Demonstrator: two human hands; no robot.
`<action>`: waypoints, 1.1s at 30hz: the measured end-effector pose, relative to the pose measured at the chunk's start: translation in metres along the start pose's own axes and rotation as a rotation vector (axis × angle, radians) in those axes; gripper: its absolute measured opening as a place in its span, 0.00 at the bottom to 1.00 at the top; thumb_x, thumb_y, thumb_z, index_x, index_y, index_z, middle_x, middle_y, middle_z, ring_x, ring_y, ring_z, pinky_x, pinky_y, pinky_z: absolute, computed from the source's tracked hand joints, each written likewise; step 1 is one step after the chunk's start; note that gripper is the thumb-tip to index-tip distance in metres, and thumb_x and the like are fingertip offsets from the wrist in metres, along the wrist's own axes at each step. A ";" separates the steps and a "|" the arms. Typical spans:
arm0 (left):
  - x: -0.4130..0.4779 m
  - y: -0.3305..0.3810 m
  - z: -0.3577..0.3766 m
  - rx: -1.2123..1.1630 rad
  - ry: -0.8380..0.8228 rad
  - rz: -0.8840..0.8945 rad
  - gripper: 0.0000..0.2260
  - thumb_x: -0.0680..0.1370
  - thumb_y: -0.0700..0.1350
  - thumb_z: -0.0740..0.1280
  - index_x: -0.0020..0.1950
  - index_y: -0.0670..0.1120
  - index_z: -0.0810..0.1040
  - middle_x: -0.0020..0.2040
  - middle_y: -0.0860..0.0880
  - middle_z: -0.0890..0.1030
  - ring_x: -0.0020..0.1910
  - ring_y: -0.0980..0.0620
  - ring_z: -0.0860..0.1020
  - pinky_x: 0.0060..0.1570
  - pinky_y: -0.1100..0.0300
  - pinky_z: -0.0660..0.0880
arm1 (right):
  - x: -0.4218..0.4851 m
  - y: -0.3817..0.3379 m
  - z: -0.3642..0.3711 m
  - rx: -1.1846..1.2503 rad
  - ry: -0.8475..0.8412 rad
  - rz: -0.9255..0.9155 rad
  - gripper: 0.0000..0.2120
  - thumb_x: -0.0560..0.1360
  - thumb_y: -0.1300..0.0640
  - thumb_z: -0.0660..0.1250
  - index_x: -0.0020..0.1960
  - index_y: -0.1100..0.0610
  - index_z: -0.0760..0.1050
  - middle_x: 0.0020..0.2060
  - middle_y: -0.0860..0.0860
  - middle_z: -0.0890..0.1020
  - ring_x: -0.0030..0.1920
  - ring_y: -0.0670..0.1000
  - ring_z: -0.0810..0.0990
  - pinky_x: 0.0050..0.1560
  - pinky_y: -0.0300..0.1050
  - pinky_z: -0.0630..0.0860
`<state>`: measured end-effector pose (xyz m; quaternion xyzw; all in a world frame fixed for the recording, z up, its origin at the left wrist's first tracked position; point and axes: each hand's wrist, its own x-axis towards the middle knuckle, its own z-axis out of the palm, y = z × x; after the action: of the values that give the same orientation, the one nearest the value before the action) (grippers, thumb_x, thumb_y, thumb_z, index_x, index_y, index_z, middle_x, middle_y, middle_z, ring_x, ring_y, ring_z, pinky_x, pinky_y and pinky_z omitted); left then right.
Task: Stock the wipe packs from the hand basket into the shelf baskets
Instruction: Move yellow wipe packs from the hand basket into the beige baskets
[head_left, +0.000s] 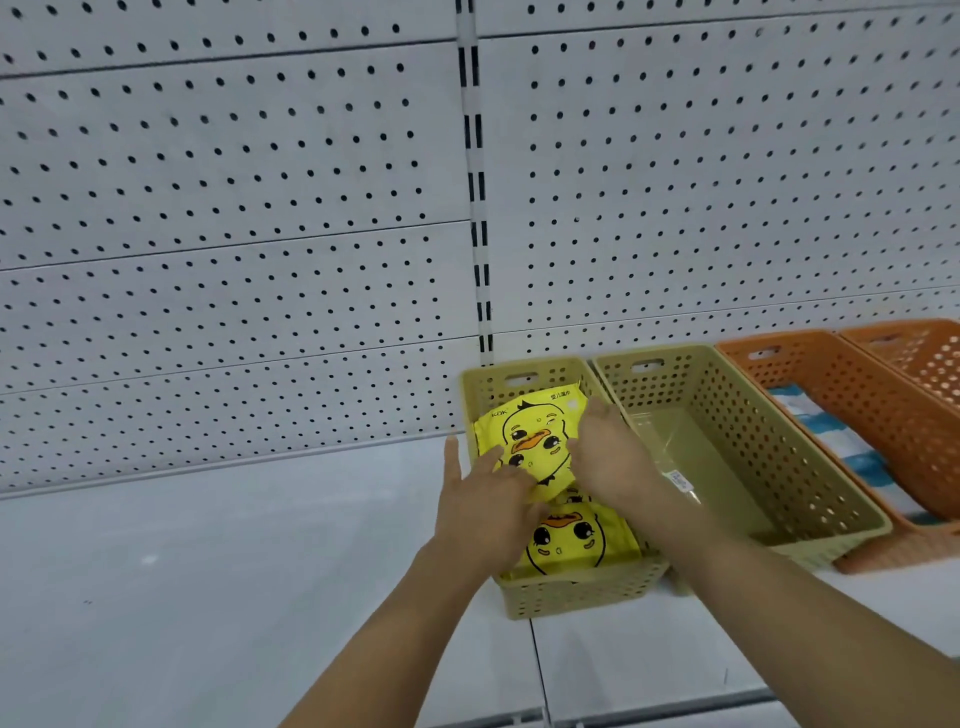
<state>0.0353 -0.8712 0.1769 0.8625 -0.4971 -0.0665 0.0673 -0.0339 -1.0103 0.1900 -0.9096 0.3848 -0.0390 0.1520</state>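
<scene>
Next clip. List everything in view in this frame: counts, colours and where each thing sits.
Wipe packs: two, yellow with a duck print, in the left khaki basket; the rear pack is tilted.
Khaki baskets: two, side by side on the shelf; left khaki basket, right khaki basket with something clear and a small label inside.
Orange baskets: two, right of the khaki ones.
Striped packs: blue and white, count unclear, in the nearer orange basket.
Shelf: one, white.
Pegboard: white, behind the shelf.
Left hand: fingers on the rear pack's left side.
Right hand: grips the rear pack's right edge.
</scene>
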 end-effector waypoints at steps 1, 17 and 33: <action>0.002 0.000 0.000 0.009 -0.030 -0.008 0.19 0.81 0.59 0.55 0.68 0.52 0.73 0.71 0.55 0.72 0.78 0.54 0.51 0.72 0.40 0.33 | -0.002 0.000 0.001 -0.137 0.089 -0.107 0.27 0.77 0.63 0.63 0.71 0.66 0.56 0.66 0.62 0.67 0.65 0.59 0.68 0.62 0.46 0.68; -0.040 -0.023 0.017 -0.590 0.149 -0.107 0.30 0.82 0.58 0.57 0.80 0.50 0.50 0.80 0.56 0.48 0.78 0.60 0.48 0.71 0.65 0.49 | 0.017 0.005 0.032 -0.099 -0.526 -0.066 0.39 0.78 0.39 0.56 0.78 0.52 0.38 0.77 0.54 0.36 0.77 0.57 0.37 0.75 0.59 0.46; -0.183 -0.031 0.031 -0.440 0.253 0.156 0.27 0.78 0.65 0.50 0.72 0.53 0.68 0.68 0.56 0.74 0.66 0.57 0.70 0.66 0.59 0.67 | -0.226 -0.012 0.066 0.457 0.317 -0.251 0.15 0.80 0.52 0.61 0.66 0.50 0.73 0.67 0.44 0.71 0.68 0.45 0.67 0.66 0.44 0.64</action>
<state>-0.0348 -0.6992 0.1495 0.7875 -0.5236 -0.0593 0.3196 -0.1711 -0.8253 0.1410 -0.8748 0.2698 -0.2845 0.2847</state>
